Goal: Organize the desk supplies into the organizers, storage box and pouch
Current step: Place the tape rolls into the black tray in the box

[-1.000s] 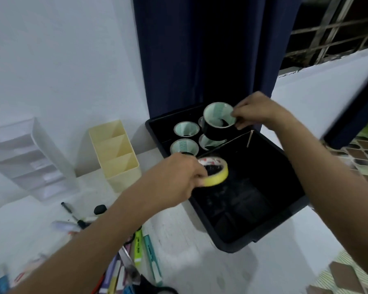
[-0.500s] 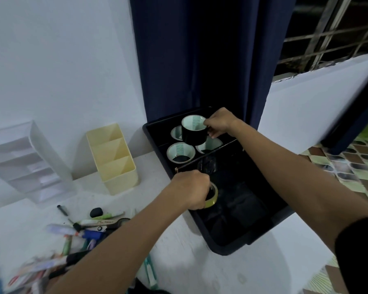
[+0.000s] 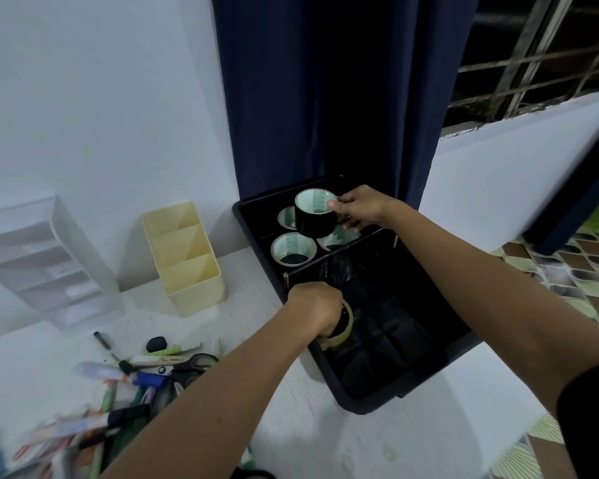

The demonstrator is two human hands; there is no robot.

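A black storage box [image 3: 370, 402] stands at the desk's right end, split by a divider. My right hand [image 3: 362, 206] pinches a black tape roll [image 3: 315, 216] by its rim above the back compartment, where three more black rolls [image 3: 293, 248] stand. My left hand [image 3: 317, 307] grips a yellow tape roll [image 3: 343, 328] low inside the front compartment, against the box's left wall. A cream three-slot organizer [image 3: 187, 264] and a clear tiered organizer [image 3: 45, 257] stand by the wall.
Pens, markers, highlighters and black-handled scissors [image 3: 191, 363] lie heaped on the white desk [image 3: 256, 433] at lower left, with a small black eraser [image 3: 155, 343] nearby. A dark blue curtain [image 3: 325, 98] hangs behind the box. Tiled floor shows at right.
My left hand lowered the yellow tape roll from above the box rim into the front compartment. My right hand carried the black roll a little left and down over the back compartment.
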